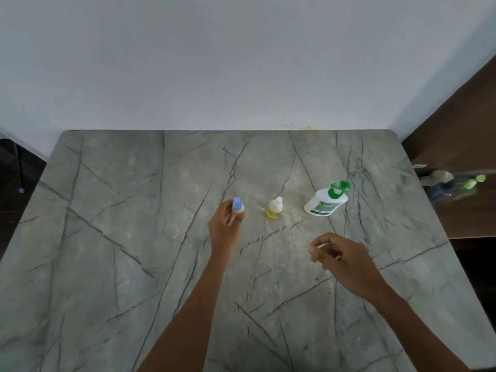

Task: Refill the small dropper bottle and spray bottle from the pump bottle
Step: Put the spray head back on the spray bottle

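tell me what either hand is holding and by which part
The left hand grips the small blue-capped bottle round its body, below the cap. The right hand has curled fingers; whether it pinches anything cannot be told.

A single view, worn on the person's head, looks forward and steeply down. The counter [112, 237] fills the lower two thirds of the frame. Its near edge is cut off at the bottom, and its far edge meets the pale wall [241, 63] across the top. The lens is wide, so the counter's sides splay outward. It sits close: both forearms enter from the bottom. The left hand [224, 226] lands mid-frame on the blue-capped bottle [237, 208], the right hand [343, 259] nearer and to the right. Dark wooden furniture [461, 116] edges in at far right.
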The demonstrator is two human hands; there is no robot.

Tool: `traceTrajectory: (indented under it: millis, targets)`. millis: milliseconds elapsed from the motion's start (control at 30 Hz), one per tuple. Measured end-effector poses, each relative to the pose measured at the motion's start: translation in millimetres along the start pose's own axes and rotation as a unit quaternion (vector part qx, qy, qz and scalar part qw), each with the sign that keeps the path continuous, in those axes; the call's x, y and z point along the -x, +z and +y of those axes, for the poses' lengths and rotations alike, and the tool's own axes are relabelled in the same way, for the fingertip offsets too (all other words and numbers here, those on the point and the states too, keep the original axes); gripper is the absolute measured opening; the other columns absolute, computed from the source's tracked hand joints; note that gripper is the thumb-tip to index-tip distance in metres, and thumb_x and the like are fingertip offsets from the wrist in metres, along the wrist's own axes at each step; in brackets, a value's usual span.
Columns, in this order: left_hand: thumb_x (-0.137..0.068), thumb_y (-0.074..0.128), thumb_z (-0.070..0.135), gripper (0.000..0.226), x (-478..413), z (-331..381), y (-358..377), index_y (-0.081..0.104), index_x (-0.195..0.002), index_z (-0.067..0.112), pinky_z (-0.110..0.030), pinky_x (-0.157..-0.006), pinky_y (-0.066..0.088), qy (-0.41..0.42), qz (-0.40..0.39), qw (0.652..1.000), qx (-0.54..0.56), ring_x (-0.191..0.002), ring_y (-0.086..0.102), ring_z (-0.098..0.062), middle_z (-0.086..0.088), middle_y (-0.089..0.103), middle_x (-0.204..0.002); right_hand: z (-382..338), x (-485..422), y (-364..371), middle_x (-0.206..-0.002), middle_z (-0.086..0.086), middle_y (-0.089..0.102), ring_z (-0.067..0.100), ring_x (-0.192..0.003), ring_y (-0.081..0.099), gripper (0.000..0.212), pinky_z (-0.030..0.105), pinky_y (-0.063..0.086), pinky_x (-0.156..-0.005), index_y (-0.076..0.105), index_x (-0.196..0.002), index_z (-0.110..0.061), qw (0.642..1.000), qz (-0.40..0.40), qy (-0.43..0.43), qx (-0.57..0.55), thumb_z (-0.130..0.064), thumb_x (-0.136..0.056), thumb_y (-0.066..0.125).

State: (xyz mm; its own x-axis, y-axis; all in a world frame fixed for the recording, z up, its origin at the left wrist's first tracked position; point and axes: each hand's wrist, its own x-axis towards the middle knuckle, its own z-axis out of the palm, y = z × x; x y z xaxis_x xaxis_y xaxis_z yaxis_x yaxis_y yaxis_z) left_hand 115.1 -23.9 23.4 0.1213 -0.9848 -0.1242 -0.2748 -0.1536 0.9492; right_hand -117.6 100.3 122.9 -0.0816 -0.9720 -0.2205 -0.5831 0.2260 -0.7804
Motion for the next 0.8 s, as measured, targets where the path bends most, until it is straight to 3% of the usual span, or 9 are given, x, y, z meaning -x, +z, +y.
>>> traceTrajectory:
  millis: [233,500,667,800]
  targets:
    - [-0.083,0.074,0.037,0.024,-6.8,-24.0,8.7,0.058,-0.090,0.053,-0.029,-0.083,0.055,-0.009,0.009,1.000,-0.015,-0.089,0.065,0.003,0.029,0.067,-0.089,32.8,-5.2,-2.2,-0.083,-0.020,0.067,-0.001,-0.079,0.063,0.013,0.015,0.049,-0.068,0.065,-0.092,-0.032,0.999,0.042,0.029,0.017,-0.041,-0.083,0.066]
    - [-0.080,0.077,0.029,0.029,-9.3,-32.8,12.0,0.063,-0.106,0.033,-0.025,-0.087,0.053,-0.019,0.009,1.000,-0.002,-0.096,0.065,0.003,0.019,0.068,-0.098,43.5,-28.4,0.1,-0.092,-0.017,0.066,-0.009,-0.082,0.058,0.023,0.003,0.041,-0.066,0.061,-0.103,-0.026,0.988,0.126,0.088,-0.021,-0.035,-0.083,0.068]
    - [-0.075,0.083,0.019,0.045,-8.9,-37.6,9.7,0.062,-0.115,0.026,-0.027,-0.093,0.053,-0.025,-0.019,0.999,0.005,-0.104,0.064,0.001,0.012,0.069,-0.109,59.9,-62.0,-9.8,-0.115,-0.010,0.057,0.006,-0.095,0.058,0.056,0.019,0.045,-0.071,0.048,-0.122,-0.023,0.955,0.255,0.144,-0.051,-0.032,-0.075,0.076]
    - [-0.071,0.085,0.024,0.081,5.1,-40.5,0.2,0.045,-0.141,0.021,-0.032,-0.104,0.045,-0.079,-0.015,0.997,0.008,-0.127,0.051,-0.012,0.001,0.052,-0.142,81.7,-103.1,-27.0,-0.130,-0.002,0.050,0.011,-0.106,0.053,0.079,0.031,0.052,-0.080,0.042,-0.134,-0.022,0.966,0.228,0.119,0.004,-0.031,-0.066,0.082]
